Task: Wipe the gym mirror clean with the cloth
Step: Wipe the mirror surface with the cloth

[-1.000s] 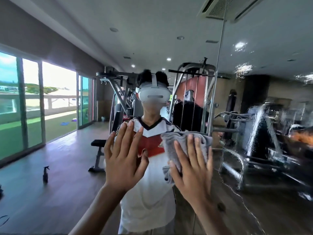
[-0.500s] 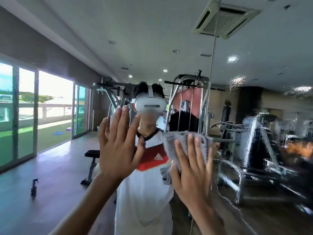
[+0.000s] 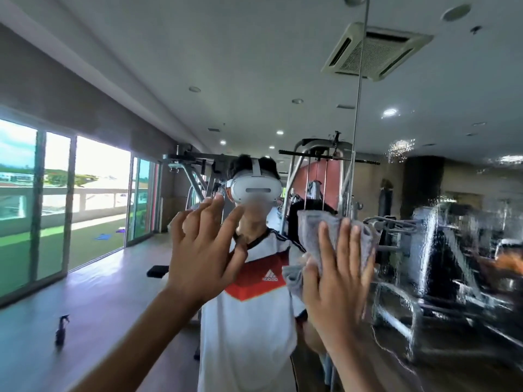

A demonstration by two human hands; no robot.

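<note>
The gym mirror [image 3: 119,278] fills the whole view and reflects a person in a white shirt. A grey cloth [image 3: 317,233] lies flat against the glass just right of centre. My right hand [image 3: 336,287] presses it there with straight, spread fingers. My left hand [image 3: 203,250] is raised beside it at the left, fingers straight and spread, holding nothing; whether it touches the glass I cannot tell. Right of the cloth the glass is wet, with streaks and drops [image 3: 441,250] running down.
A vertical seam [image 3: 358,114] between mirror panels runs down to the cloth. The mirror reflects weight machines [image 3: 319,171], a wooden floor, tall windows [image 3: 56,205] at the left and a dark spray bottle [image 3: 60,329] standing on the floor.
Both hands and the cloth have moved up the glass as my view tilted upward. My left hand has turned slightly, its fingers now more spread and angled right.
</note>
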